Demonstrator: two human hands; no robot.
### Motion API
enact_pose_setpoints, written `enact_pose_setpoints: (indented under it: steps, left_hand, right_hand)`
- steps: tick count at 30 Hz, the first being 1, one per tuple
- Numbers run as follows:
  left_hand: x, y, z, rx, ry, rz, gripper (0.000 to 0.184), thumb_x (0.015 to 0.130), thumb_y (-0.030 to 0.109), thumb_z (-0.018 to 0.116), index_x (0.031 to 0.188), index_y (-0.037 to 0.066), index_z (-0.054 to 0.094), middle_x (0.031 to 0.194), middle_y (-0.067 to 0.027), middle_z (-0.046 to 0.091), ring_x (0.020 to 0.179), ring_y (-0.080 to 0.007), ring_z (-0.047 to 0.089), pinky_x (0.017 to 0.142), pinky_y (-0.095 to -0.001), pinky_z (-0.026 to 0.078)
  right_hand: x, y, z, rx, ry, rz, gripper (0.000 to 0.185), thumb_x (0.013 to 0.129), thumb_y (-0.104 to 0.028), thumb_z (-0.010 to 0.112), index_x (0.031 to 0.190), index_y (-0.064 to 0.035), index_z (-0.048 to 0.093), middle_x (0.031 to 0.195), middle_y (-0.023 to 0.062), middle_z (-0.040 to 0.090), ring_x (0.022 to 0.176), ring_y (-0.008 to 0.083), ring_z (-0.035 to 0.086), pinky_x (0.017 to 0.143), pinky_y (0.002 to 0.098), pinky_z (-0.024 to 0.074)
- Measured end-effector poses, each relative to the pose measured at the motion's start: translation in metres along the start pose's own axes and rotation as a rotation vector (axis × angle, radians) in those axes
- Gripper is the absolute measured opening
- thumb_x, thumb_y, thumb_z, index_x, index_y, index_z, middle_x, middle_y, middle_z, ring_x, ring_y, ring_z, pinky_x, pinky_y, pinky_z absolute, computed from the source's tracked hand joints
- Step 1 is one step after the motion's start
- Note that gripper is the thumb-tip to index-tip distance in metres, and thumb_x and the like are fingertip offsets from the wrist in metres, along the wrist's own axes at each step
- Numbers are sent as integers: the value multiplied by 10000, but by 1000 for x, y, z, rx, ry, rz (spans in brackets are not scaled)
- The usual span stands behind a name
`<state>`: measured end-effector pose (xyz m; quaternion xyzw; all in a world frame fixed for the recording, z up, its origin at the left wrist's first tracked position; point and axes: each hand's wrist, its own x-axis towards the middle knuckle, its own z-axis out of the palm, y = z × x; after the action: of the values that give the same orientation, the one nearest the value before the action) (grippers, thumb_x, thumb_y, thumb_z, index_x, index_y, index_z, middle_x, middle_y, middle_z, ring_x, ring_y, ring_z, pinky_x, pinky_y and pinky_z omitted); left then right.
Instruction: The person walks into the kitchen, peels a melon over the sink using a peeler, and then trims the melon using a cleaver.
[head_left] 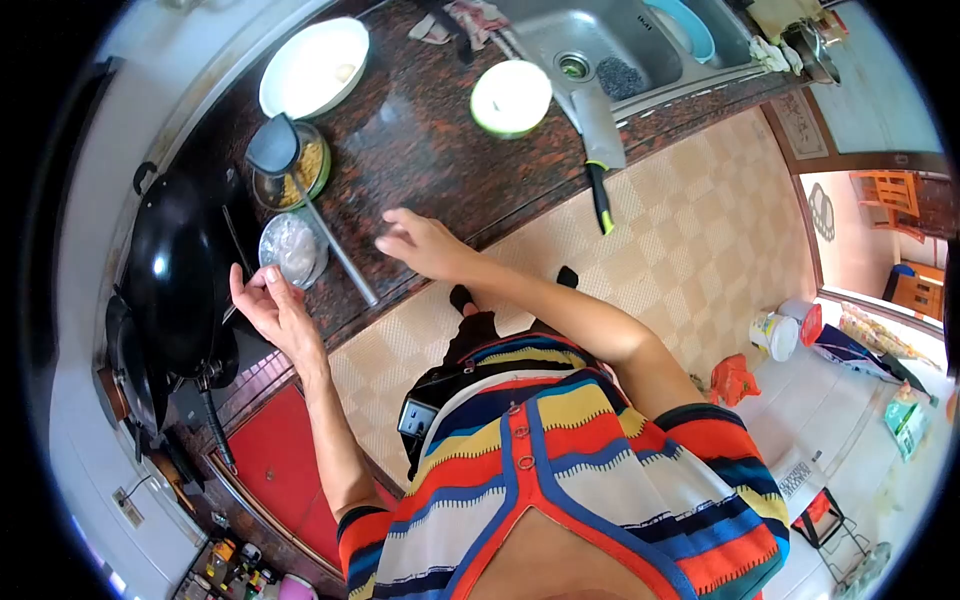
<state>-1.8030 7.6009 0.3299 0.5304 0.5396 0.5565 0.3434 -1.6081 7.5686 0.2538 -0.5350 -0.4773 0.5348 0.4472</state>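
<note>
My left hand (277, 312) hovers at the counter's left end, beside the stove, with fingers loosely bent and apart. Close to its fingertips is a small bowl (291, 247) with something whitish and clear, like a plastic bag, in it. My right hand (428, 247) is over the counter's front edge, palm down, slightly blurred, with thumb and fingers apart and nothing visible in it. Between the hands, the handle of a spatula (338, 250) reaches toward the edge. Its dark blade lies across a bowl of yellowish crumbly food (312, 165).
A black wok (175, 270) sits on the left. Behind are a large white bowl (315, 68) and a round, green-rimmed white dish (511, 98). The cleaver (600, 135) juts its handle past the counter edge near the sink (640, 45). An orange bag (735, 380) lies on the floor.
</note>
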Motion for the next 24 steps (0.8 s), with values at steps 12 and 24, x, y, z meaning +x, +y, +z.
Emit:
enact_pose_setpoints:
  steps: [12,24]
  left_hand:
    - [-172,-10,289,593,-804,-86,624,869,382,613,1298,-13,391,940,-191,593,845,-301,617,722,-383,499]
    - [-199,-28,353,702,-740,33,694,736,-41,552,1354,17,243,1056,-276,374,801,-466,567,650,-488,492]
  right_hand:
    - [-180,56,-254,-226,400,13,237,898,-130,552,1109,-22,553,955,135,625,832,222,617,735,313,483]
    - [-214,96,-324,-165,369,155,252,922,-112,536,1138,17,544,935,54,598,757,88,544,687,227,462]
